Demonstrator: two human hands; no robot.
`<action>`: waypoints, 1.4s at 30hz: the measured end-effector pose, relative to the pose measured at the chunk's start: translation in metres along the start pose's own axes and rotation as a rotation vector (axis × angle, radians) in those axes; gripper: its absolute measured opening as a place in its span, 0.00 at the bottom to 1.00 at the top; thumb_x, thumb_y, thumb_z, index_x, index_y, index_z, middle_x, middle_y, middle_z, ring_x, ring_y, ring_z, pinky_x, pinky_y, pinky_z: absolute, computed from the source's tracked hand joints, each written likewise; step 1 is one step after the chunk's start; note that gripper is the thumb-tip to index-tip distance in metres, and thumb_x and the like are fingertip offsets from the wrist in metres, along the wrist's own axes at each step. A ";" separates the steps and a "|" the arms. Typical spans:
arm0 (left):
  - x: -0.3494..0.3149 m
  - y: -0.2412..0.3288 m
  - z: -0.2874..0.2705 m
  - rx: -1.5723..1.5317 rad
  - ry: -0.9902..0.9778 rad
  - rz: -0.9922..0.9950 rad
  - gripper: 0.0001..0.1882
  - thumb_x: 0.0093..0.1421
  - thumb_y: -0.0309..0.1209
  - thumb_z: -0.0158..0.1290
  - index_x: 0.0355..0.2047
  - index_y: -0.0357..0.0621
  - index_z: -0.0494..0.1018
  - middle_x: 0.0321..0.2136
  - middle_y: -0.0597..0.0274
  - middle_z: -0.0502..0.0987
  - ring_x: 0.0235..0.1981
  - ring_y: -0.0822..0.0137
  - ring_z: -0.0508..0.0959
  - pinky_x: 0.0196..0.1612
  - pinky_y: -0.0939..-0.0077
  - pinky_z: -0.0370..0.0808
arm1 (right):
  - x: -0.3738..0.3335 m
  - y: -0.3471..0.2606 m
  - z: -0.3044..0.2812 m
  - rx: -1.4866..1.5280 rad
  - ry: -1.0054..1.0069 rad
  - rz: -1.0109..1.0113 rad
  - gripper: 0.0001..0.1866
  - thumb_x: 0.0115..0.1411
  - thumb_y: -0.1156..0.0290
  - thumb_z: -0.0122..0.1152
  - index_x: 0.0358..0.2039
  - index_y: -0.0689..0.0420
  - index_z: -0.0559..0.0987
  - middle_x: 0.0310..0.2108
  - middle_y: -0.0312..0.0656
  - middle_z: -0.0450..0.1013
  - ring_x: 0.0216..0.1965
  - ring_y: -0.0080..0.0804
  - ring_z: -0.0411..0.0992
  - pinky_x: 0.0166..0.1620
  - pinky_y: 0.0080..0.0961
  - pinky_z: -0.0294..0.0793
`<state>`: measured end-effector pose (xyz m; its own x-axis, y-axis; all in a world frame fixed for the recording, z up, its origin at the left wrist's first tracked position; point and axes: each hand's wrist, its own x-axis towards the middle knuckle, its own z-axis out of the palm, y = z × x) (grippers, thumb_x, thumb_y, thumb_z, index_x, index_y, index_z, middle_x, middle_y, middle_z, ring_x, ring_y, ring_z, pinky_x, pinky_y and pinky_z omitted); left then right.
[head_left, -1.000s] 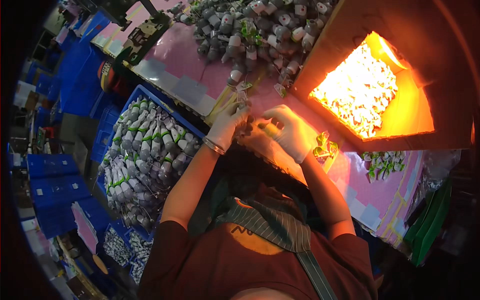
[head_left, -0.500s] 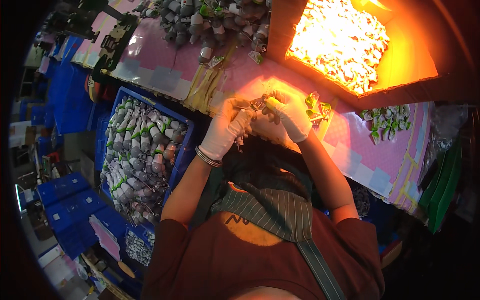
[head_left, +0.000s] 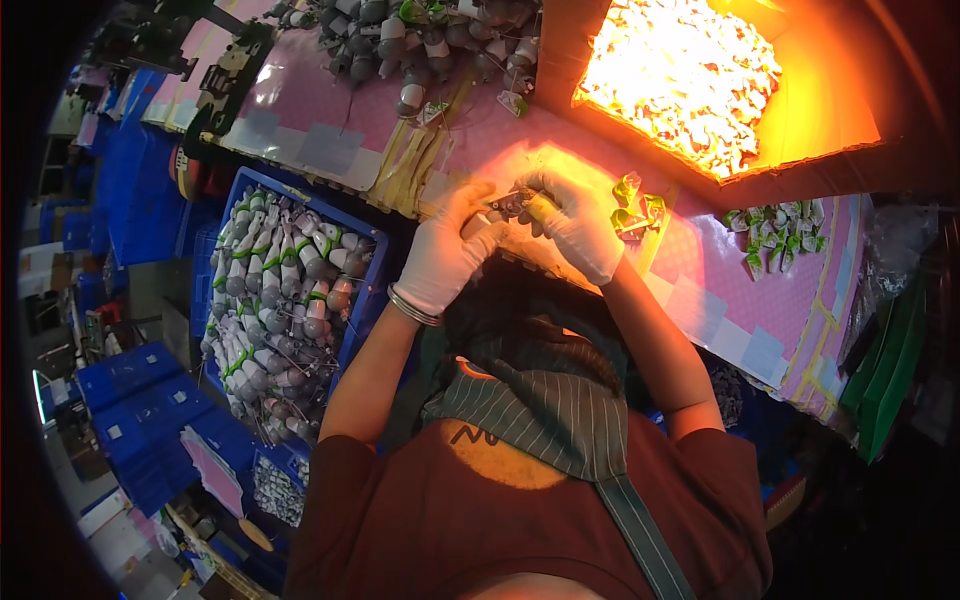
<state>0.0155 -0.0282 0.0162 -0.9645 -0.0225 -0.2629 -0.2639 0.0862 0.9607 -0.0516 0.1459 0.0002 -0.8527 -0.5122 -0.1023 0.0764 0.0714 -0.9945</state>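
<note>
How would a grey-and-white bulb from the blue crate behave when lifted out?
Likely to roll if set down: the bulbs have rounded grey ends. Probably stiff, since they seem to keep their shape heaped together. Pulling one may disturb neighbours, as they're packed tightly in the crate.

Dark lettering [head_left: 463,434] on orange print [head_left: 500,462] of shirt [head_left: 400,520], partly covered by striped apron [head_left: 545,420]; white labels [head_left: 115,432] on blue bins [head_left: 150,430] unreadable.
</note>
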 end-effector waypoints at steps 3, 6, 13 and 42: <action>0.002 0.004 -0.003 -0.014 -0.114 -0.148 0.17 0.58 0.31 0.56 0.46 0.42 0.69 0.26 0.67 0.73 0.26 0.75 0.75 0.31 0.78 0.74 | 0.004 0.001 0.002 -0.011 -0.017 -0.018 0.12 0.63 0.65 0.51 0.39 0.60 0.75 0.30 0.37 0.73 0.24 0.17 0.68 0.28 0.13 0.66; 0.003 -0.004 0.006 0.155 0.018 0.027 0.15 0.58 0.30 0.56 0.45 0.42 0.69 0.25 0.65 0.73 0.24 0.74 0.75 0.29 0.75 0.74 | 0.004 -0.006 -0.001 0.135 -0.069 0.225 0.12 0.64 0.64 0.51 0.37 0.60 0.75 0.29 0.36 0.72 0.25 0.18 0.68 0.28 0.14 0.67; 0.008 -0.016 0.011 0.489 0.208 0.368 0.16 0.53 0.24 0.56 0.42 0.43 0.69 0.30 0.56 0.74 0.27 0.61 0.78 0.31 0.71 0.74 | 0.001 0.004 0.000 0.495 -0.137 0.506 0.10 0.62 0.65 0.52 0.33 0.59 0.74 0.27 0.38 0.72 0.21 0.19 0.68 0.22 0.13 0.65; 0.007 -0.004 0.008 0.140 0.080 -0.088 0.18 0.54 0.31 0.60 0.43 0.40 0.69 0.29 0.58 0.76 0.28 0.68 0.76 0.33 0.73 0.74 | 0.010 0.002 0.022 -0.663 0.329 -0.633 0.04 0.47 0.80 0.59 0.23 0.57 0.76 0.22 0.40 0.71 0.24 0.36 0.70 0.29 0.26 0.69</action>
<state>0.0094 -0.0205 0.0094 -0.9362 -0.1145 -0.3324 -0.3501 0.2180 0.9110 -0.0488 0.1225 -0.0034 -0.7456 -0.3641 0.5581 -0.6661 0.3842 -0.6393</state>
